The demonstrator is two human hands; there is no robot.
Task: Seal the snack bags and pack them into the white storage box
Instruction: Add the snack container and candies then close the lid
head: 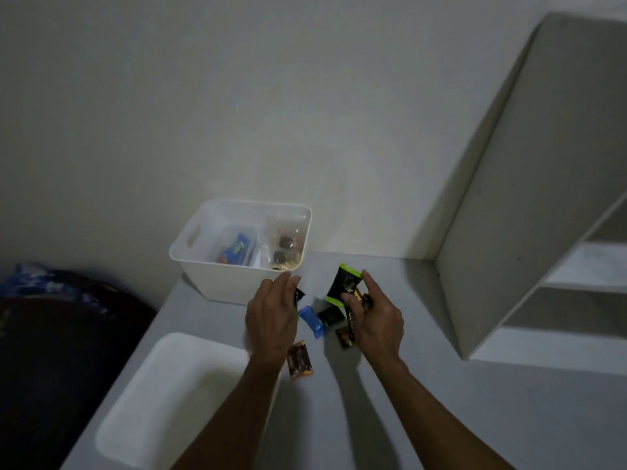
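Note:
The white storage box stands at the back of the grey table against the wall. Inside it lie a clear bag with a blue snack packet and a clear bag with dark round snacks. My right hand grips a black packet with green ends together with other dark wrappers, just right of the box. My left hand pinches a small dark wrapper in front of the box. Between the hands on the table lie a blue packet and a black packet. A brown packet lies by my left wrist.
A white lid or shallow tray lies at the near left of the table. A white shelf unit stands on the right. Dark and blue fabric sits beyond the table's left edge. Another brown wrapper lies under my right hand.

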